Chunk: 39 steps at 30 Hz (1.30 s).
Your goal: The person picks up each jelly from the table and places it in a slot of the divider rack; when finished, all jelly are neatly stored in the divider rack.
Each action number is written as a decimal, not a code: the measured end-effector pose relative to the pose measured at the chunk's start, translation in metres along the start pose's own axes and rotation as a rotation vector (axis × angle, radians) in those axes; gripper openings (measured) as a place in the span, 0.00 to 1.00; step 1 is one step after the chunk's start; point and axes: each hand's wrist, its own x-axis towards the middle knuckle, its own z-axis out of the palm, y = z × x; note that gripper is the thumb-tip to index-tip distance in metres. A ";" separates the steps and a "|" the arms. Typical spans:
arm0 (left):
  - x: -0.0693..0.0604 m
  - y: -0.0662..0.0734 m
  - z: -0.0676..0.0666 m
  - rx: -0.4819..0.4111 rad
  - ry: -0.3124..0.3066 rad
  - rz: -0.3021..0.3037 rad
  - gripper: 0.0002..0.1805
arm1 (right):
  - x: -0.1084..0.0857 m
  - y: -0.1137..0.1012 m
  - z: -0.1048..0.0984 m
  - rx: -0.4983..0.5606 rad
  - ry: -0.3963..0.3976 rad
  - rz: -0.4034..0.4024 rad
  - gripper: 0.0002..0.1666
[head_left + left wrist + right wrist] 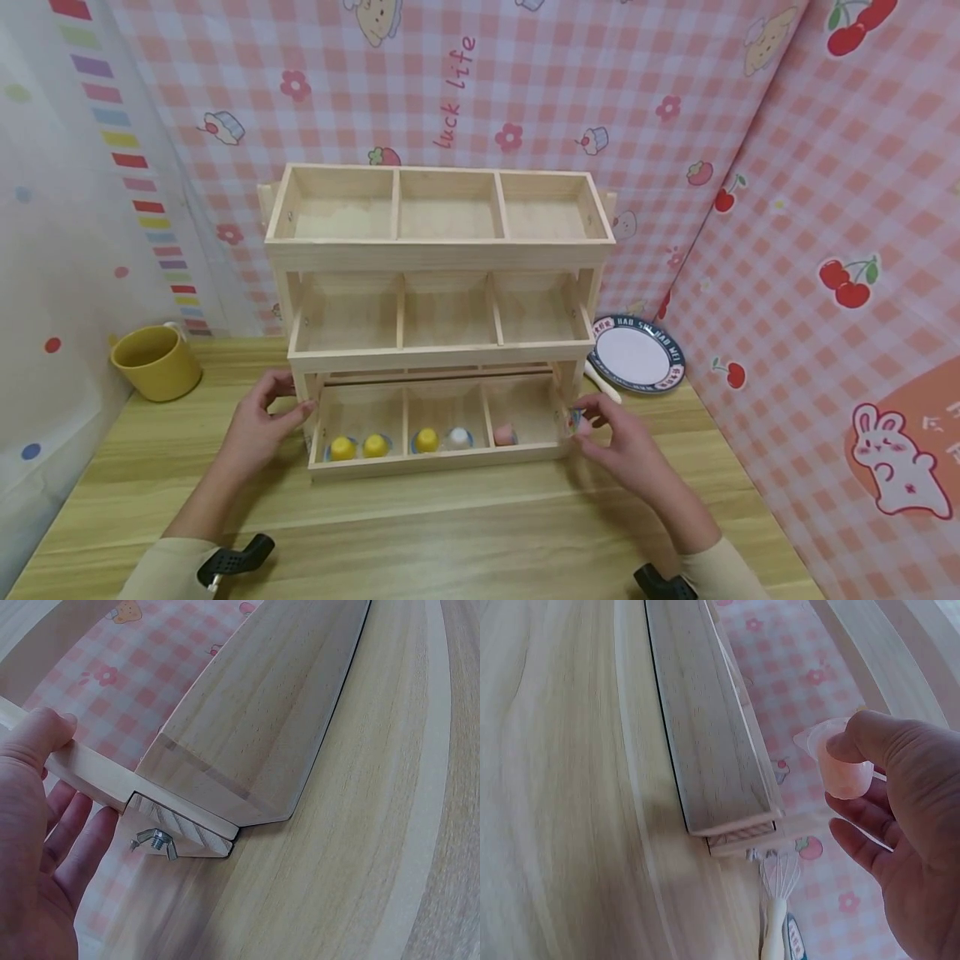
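Note:
A three-tier wooden shelf rack [442, 255] stands on the table, each tier split into three compartments. My left hand [262, 421] holds its left upright post [97, 776] low down, thumb on one side and fingers on the other. Beside the rack's lower right end, my right hand [618, 433] pinches a small pink jelly cup [846, 769] between thumb and fingers. In the bottom tier lie two yellow jelly cups [343, 448] on the left, a yellow and a white jelly cup [459, 437] in the middle, and a pink jelly cup [505, 434] on the right.
A yellow mug [159, 365] stands at the back left. Behind the right hand lie a blue-rimmed plate [637, 354] and a whisk [778, 911] with a pale handle. Checkered cloth walls rise behind and to the right. A metal wing nut [157, 838] sticks out from the rack's side.

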 end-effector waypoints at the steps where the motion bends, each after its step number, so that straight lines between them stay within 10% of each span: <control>1: 0.000 0.000 0.000 -0.001 0.001 0.000 0.22 | 0.001 -0.002 0.001 0.003 -0.006 -0.001 0.27; 39: 0.001 -0.003 -0.001 0.022 0.002 0.005 0.22 | 0.041 -0.002 0.031 -0.057 -0.336 0.033 0.18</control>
